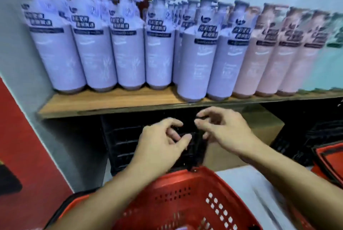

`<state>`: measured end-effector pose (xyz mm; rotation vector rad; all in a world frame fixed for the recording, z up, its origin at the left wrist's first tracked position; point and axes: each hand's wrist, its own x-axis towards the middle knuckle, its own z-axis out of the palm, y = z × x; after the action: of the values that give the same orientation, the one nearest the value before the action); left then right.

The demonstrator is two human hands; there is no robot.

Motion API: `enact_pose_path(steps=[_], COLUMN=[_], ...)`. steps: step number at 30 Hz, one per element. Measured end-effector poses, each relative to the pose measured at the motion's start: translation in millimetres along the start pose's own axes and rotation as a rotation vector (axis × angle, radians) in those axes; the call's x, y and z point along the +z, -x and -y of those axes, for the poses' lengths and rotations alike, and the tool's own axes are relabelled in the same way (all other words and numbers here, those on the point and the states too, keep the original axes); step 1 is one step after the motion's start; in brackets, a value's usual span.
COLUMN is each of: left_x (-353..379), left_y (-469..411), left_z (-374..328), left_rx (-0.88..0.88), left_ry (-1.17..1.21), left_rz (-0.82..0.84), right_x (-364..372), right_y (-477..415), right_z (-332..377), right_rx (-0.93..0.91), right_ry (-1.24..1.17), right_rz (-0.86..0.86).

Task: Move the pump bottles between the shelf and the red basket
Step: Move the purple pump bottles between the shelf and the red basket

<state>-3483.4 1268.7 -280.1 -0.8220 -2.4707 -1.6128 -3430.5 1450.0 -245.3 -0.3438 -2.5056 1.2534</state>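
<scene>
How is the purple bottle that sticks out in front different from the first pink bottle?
The front purple bottle is lilac; the first pink bottle is pink. The purple one stands at the shelf edge, forward of the row; the pink one sits back in line. Both are upright, same shape, with pump tops and dark label bands.

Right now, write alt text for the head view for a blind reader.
The left hand and right hand, fingers curled, hang close together between a red basket below and a wooden shelf of upright purple pump bottles and pink pump bottles above; whether they hold anything is unclear.
</scene>
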Motion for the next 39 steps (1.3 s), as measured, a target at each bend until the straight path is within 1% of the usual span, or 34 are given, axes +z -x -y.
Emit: enact_pose_path(steps=[1, 3, 5, 7, 11, 16, 19, 23, 25, 28, 32, 35, 39], left_x=[-5, -9, -8, -1, 21, 42, 43, 26, 10, -14, -39, -50, -54], left_y=[-17, -46, -70, -91, -125, -138, -142, -143, -140, -134, -129, -127, -126], left_z=[-18, -47, -65, -76, -83, -71, -67, -62, -57, -45, -31, -24, -22], left_rx=[0.029, 0.104, 0.154, 0.164, 0.098, 0.088, 0.083, 0.076, 0.062, 0.048, 0.044, 0.047, 0.055], left_ry=[0.051, 0.067, 0.023, -0.011, -0.073, -0.079, -0.096, -0.196, -0.210, -0.189, -0.233, -0.219, -0.216], left_rz=[-0.058, -0.141, -0.210, -0.274, -0.360, -0.366, -0.372, -0.347, -0.400, -0.485, -0.538, -0.571, -0.541], right_x=[-16, -43, -60, -69, -66, -58, -57, -55, -54, -50, -39, -30, -23], right_y=[-9, -24, -34, -40, -52, -60, -61, -62, -64, -70, -80, -86, -89], right_z=[8, 16, 18, 19, 27, 31, 30, 32, 34, 40, 48, 53, 55], right_rx=[0.000, -0.019, -0.014, 0.001, -0.041, -0.043, -0.035, 0.004, 0.031, 0.096, 0.170, 0.181, 0.140], right_ry=[-0.060, -0.068, -0.053, -0.053, -0.013, 0.036, 0.038, 0.088, 0.100, 0.026, -0.038, -0.070, -0.067], right_rz=[-0.105, -0.267, -0.374, -0.429, -0.453, -0.499, -0.489, -0.479, -0.483, -0.507, -0.574, -0.613, -0.584])
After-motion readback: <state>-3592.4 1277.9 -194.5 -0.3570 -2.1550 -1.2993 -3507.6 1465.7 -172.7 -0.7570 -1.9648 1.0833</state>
